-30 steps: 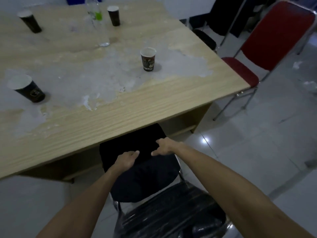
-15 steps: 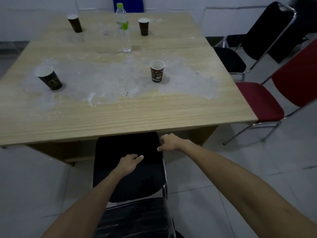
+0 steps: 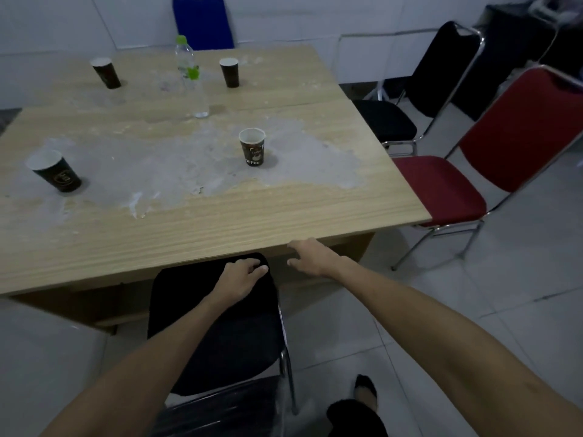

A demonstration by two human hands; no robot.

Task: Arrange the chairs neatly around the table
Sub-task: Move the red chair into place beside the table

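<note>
Now that your right hand [image 3: 310,258] has come off the black chair [image 3: 217,323], only your left hand [image 3: 241,272] rests on the top of its backrest, fingers loosely curled over the edge, not clamped. The right hovers just beside the chair, fingers spread, holding nothing, close under the table [image 3: 220,216] lip. Half a sec ago both hands were at the backrest, so the push looks about finished: the chair's top edge sits tucked against the table's near side (seat under the tabletop, as far as I can tell). Judging by that, this chair is done, and the next ones are on your right: the red chair [image 3: 441,187] at the table's corner, angled out, and a 2nd black chair [image 3: 388,121] behind it, also skewed. A blue chair [image 3: 202,20] stands at the far end.

The tabletop is pale wood w/ a wide whitish smear across the middle; four paper cups, e.g. the centre cup [image 3: 252,146], and a water bottle [image 3: 191,77] stand on it. Floor is pale tile, room dim.
</note>
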